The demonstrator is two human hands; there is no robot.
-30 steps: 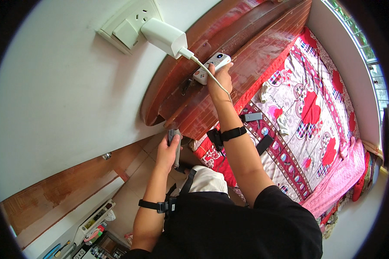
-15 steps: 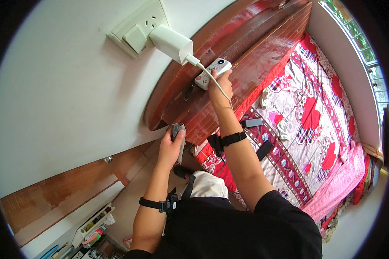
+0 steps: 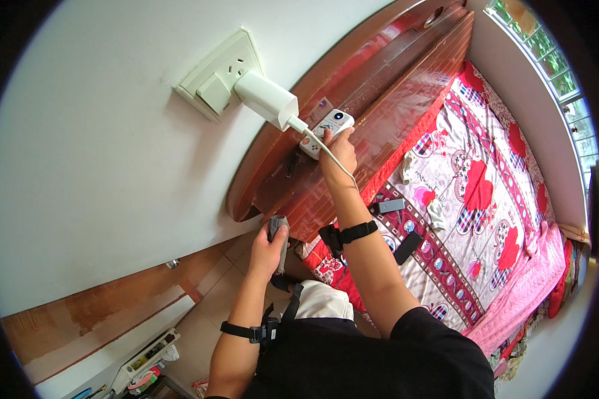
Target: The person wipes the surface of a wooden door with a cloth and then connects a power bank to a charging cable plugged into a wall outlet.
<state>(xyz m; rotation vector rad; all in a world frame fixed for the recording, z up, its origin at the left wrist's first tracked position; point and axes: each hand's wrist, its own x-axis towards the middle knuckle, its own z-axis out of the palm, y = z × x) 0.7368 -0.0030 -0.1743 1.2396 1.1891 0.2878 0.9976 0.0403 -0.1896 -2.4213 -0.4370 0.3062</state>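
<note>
My right hand (image 3: 339,154) is closed around a white remote control (image 3: 325,126) with a dark round spot and small orange marks. Hand and remote are over the ledge of the brown wooden headboard (image 3: 373,133); I cannot tell whether the remote rests on it. A white cable (image 3: 329,154) from the charger passes in front of this hand. Lower down on the left, my left hand (image 3: 266,253) grips a folded grey cloth (image 3: 279,229) beside the headboard's near end. The cloth's lower end hangs below the fingers.
A white charger (image 3: 266,100) is plugged into a wall socket (image 3: 213,76). To the right is a bed with a patterned sheet (image 3: 459,193), holding a grey box-like device (image 3: 391,205), a black phone-like object (image 3: 408,247) and a pink blanket (image 3: 512,292). A small dark object (image 3: 291,166) lies on the ledge.
The view has shifted slightly, so the wall, headboard and bed sit a little lower. Both hands keep hold of the same things, the remote control and the grey cloth.
</note>
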